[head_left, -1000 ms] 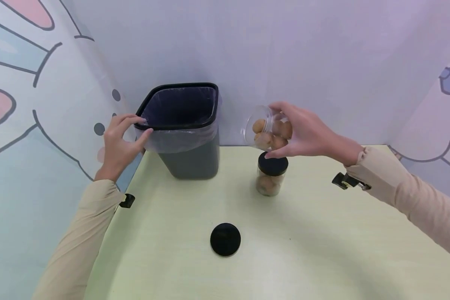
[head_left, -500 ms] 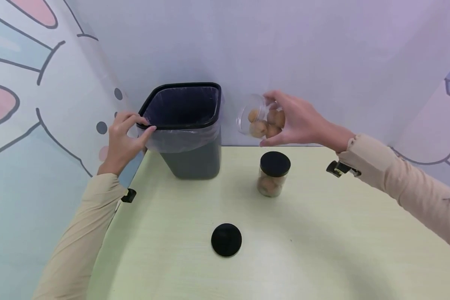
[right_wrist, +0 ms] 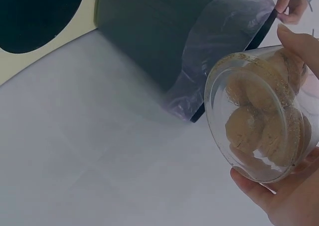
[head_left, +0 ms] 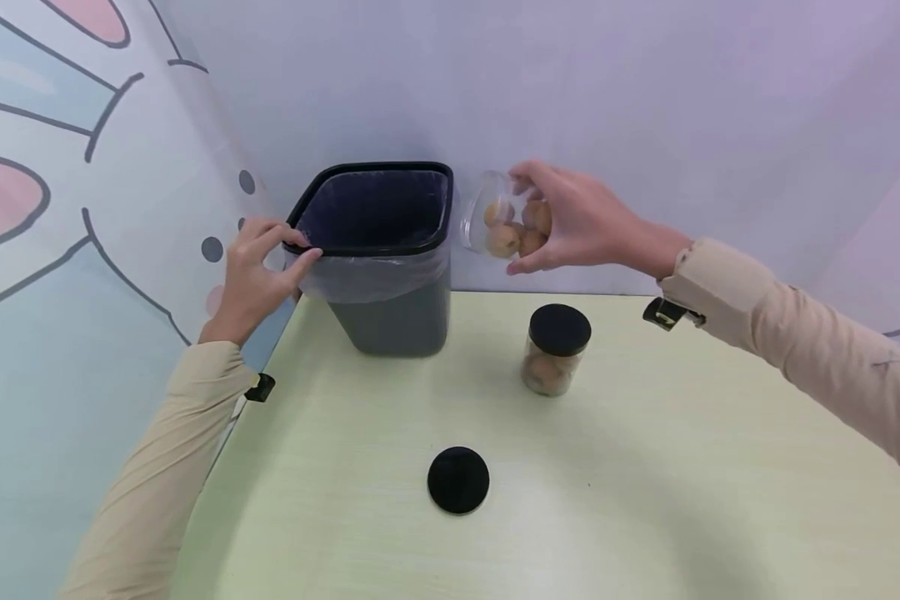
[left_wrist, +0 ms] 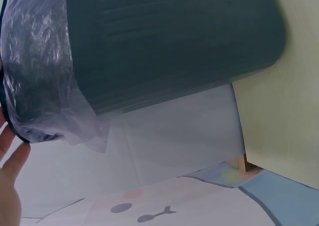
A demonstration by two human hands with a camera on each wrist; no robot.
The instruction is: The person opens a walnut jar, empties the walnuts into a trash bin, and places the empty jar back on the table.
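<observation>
R grip [head_left: 588,221] on jar [head_left: 504,223], bin [head_left: 393,323] int. unclear

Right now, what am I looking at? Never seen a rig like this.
No robot: a person's two bare hands. The wide picture is taken from the head, the others from the left and right wrists. The left hand pinches the black rim of a dark grey bin with a translucent plastic liner. The right hand holds a tilted clear jar of round brown pieces beside it. On the pale yellow-green table stand the bin and a black-lidded clear jar; a flat black disc, probably a lid, lies nearer.
</observation>
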